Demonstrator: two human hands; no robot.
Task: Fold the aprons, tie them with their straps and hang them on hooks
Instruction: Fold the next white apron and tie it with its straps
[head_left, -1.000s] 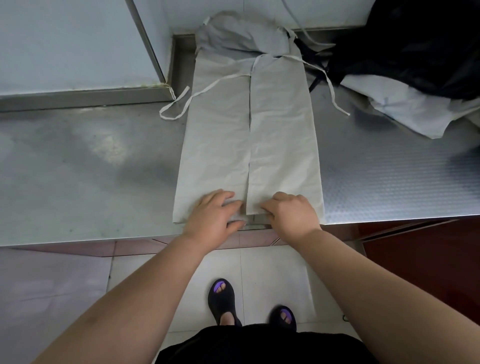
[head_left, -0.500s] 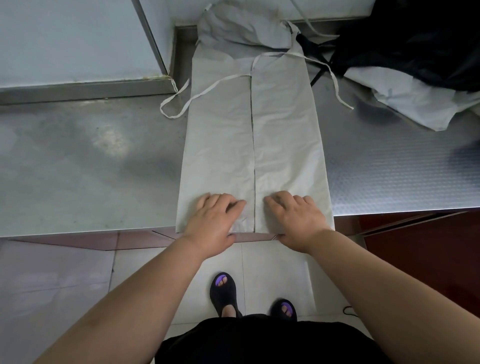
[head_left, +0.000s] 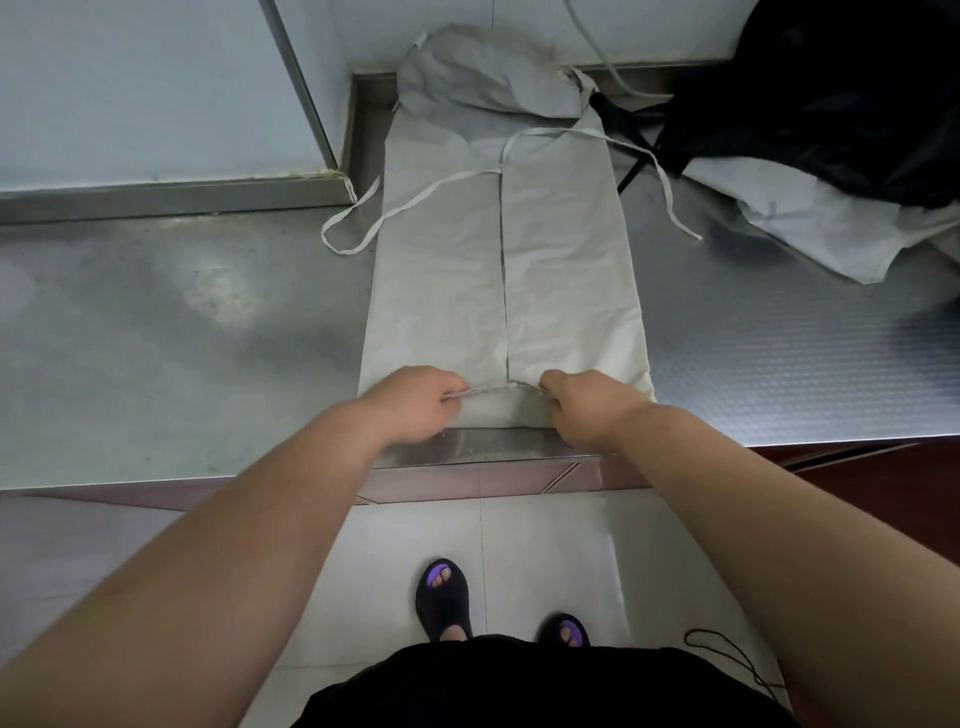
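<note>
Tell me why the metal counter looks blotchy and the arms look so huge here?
Head view: light bounces off the steel counter as a soft white glare patch left of the apron; same view, the wide-angle lens enlarges the near forearms and bows the counter's front edge; the black cloth top right is so dark it shows almost no detail; the apron looks sharp.

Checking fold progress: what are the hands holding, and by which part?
The left hand and right hand pinch the grey apron by its near edge.

Counter (head_left: 156, 338) left open; black bag (head_left: 831, 93), crumpled apron (head_left: 810, 218) right.
</note>
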